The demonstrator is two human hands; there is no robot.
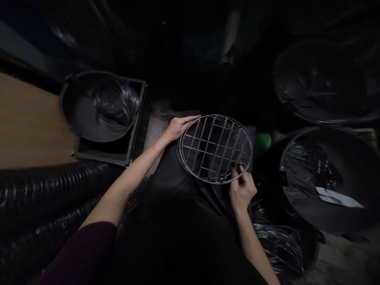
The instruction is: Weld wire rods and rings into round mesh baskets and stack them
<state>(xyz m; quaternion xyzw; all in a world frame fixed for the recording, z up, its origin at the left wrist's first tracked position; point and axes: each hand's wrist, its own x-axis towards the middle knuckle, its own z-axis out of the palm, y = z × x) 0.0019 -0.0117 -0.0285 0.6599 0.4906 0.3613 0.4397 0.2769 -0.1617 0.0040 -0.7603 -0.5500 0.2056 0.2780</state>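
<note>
Black round basins crowd both sides of the person, with a wooden board (29, 118) at far left and ribbed black hose (50, 190) along the lower left. One basin (67, 107) sits in a dark crate (139, 107) and holds a coil of wire (115, 105). A larger basin (323, 178) lies at right, with more loose wire (279, 245) just below it, so the supply seems placed within easy reach of a seated person.

The round wire rack (215, 148) rests on the person's dark-clothed lap (178, 178), which appears to take its weight and leave both hands free. The left hand (181, 128) is open, fingers laid along the upper rim, not clenched, apparently steadying the rack. The right hand (242, 190) is closed in a pinch at the lower rim. Its fingertips (237, 172) grasp the rack's edge, though whether they also hold a thin wire end I cannot tell.
</note>
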